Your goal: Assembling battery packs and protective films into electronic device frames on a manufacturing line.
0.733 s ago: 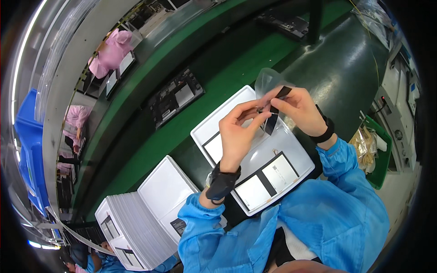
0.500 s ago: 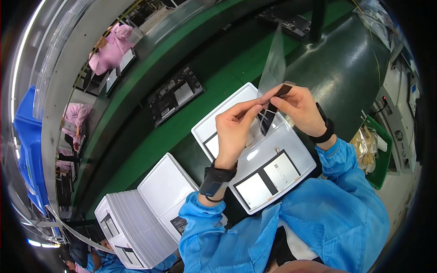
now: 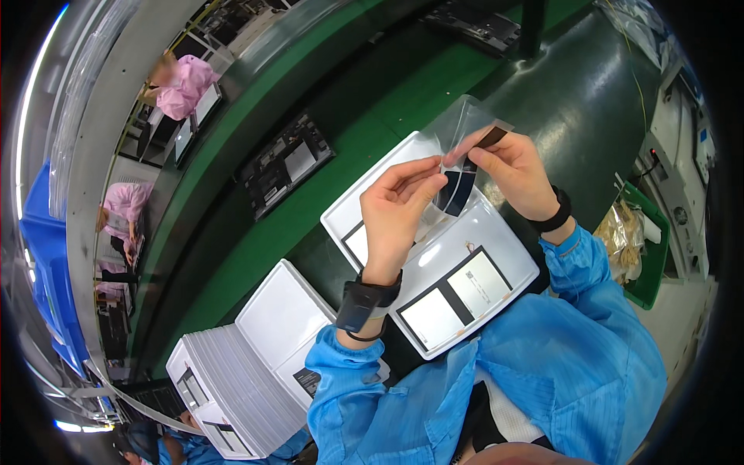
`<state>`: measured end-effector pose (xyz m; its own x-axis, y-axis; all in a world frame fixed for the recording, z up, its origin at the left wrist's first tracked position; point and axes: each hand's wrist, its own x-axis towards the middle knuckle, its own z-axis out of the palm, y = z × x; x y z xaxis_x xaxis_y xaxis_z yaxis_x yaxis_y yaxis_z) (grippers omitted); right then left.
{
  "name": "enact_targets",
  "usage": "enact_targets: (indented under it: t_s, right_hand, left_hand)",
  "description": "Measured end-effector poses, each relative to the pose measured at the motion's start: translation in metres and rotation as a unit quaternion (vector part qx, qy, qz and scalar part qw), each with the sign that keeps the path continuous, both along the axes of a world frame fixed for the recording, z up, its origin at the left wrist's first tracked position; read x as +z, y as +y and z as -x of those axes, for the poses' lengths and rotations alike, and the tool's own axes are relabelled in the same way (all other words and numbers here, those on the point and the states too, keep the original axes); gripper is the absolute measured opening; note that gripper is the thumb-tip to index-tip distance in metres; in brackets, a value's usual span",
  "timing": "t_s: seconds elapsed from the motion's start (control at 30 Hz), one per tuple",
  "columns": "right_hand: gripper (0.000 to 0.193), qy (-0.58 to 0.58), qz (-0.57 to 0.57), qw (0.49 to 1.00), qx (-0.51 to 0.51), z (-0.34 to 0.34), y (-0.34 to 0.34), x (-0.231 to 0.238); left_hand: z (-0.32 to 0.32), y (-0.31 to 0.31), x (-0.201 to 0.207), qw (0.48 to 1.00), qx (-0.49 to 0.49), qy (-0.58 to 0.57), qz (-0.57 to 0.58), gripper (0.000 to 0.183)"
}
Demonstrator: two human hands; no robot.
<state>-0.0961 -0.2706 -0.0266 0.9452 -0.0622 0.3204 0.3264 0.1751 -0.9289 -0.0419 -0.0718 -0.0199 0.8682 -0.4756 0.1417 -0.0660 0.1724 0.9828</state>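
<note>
Above a white plastic tray (image 3: 434,263), both my hands hold a thin clear plastic film (image 3: 459,128) with black strips on it. My left hand (image 3: 394,217) pinches the film's left side between thumb and fingers. My right hand (image 3: 523,174) grips its right side, where a black strip (image 3: 491,137) shows past the fingertips. A wider dark piece (image 3: 459,192) hangs between the hands. In the tray below lies a flat battery pack (image 3: 479,280) with white panels and a black frame. A second white tray (image 3: 341,211) sits behind, partly hidden by my left hand.
To the left stand a tall stack of white trays (image 3: 248,380) and a single white tray (image 3: 285,310). An opened laptop chassis (image 3: 291,167) lies on the green line beyond. A green bin (image 3: 657,267) of scraps is at right. People in pink work across the line.
The film has dropped from standing tall to a lower, folded curl over my hands. The dark piece has turned, showing a broader face. Both hands keep their hold and have shifted slightly.
</note>
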Motion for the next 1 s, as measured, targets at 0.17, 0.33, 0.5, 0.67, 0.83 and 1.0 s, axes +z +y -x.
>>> enact_targets:
  t_s: [0.17, 0.33, 0.5, 0.67, 0.83, 1.0]
  right_hand:
    - [0.019, -0.004, 0.000, 1.000, 0.013, 0.001, 0.002, 0.004]
    - [0.022, -0.076, -0.161, 0.982, -0.057, 0.001, -0.017, -0.021]
    - [0.032, 0.063, -0.051, 0.948, -0.308, 0.018, -0.089, -0.064]
    - [0.071, 0.182, 0.507, 0.675, -0.503, 0.027, -0.120, -0.123]
    - [0.067, -0.010, 0.402, 0.827, -0.392, 0.018, -0.051, -0.039]
    - [0.059, 0.178, 0.014, 0.962, 0.205, 0.019, 0.040, 0.011]
  left_hand:
    - [-0.005, 0.005, -0.010, 0.998, -0.001, 0.053, -0.015, 0.023]
    - [-0.023, 0.013, -0.006, 0.971, 0.148, -0.009, 0.188, 0.026]
    - [-0.026, 0.043, 0.011, 0.986, 0.080, -0.136, 0.060, 0.053]
    - [-0.016, 0.050, 0.019, 0.947, 0.050, -0.310, -0.072, 0.119]
    - [-0.009, 0.060, 0.017, 0.905, 0.042, -0.413, -0.093, 0.127]
    - [-0.003, 0.063, 0.015, 0.861, 0.009, -0.478, -0.173, 0.120]
